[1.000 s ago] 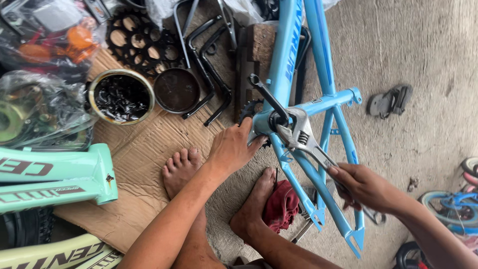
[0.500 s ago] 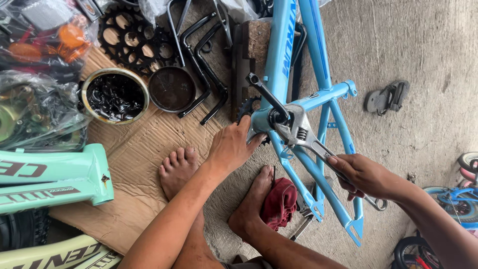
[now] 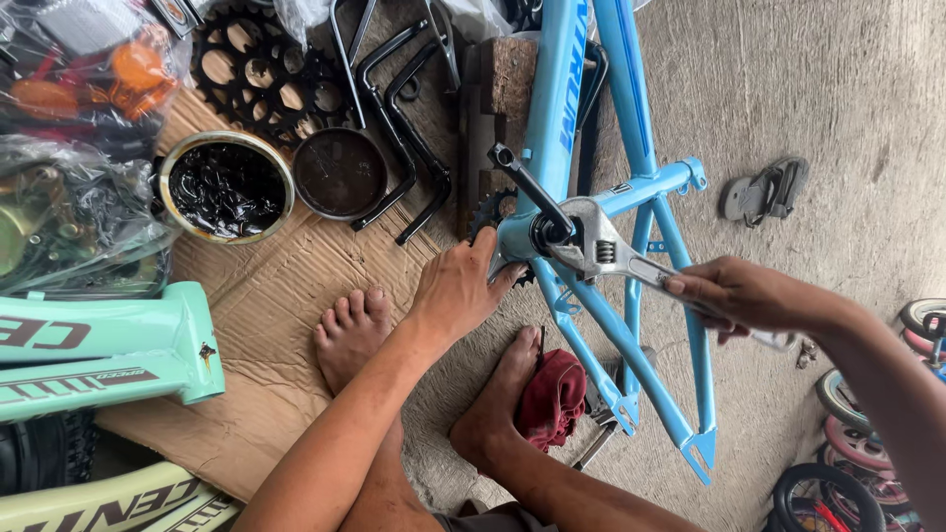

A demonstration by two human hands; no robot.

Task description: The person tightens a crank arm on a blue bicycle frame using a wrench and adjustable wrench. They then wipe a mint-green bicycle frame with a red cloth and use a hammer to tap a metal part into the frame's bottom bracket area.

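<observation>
A light blue bicycle frame (image 3: 564, 108) lies on the concrete floor with a black crank arm (image 3: 527, 187) sticking up from its bottom bracket. A silver adjustable wrench (image 3: 601, 251) has its jaws set on the bottom bracket. My right hand (image 3: 744, 296) grips the wrench handle. My left hand (image 3: 458, 286) presses against the frame at the bottom bracket, beside a small black chainring (image 3: 485, 209). My two bare feet (image 3: 350, 330) rest below; one is beside a red rag (image 3: 552, 399).
A tin of black grease (image 3: 227, 187) and its lid (image 3: 340, 172) sit on cardboard (image 3: 286, 296). Black cranks (image 3: 399, 128), a large sprocket (image 3: 258, 69), bagged parts (image 3: 69, 148), mint green frames (image 3: 99, 345), a sandal (image 3: 764, 189) and small wheels (image 3: 847, 453) lie around.
My right hand has swung the wrench handle upward and to the left around the bottom bracket. My left hand stays against the frame.
</observation>
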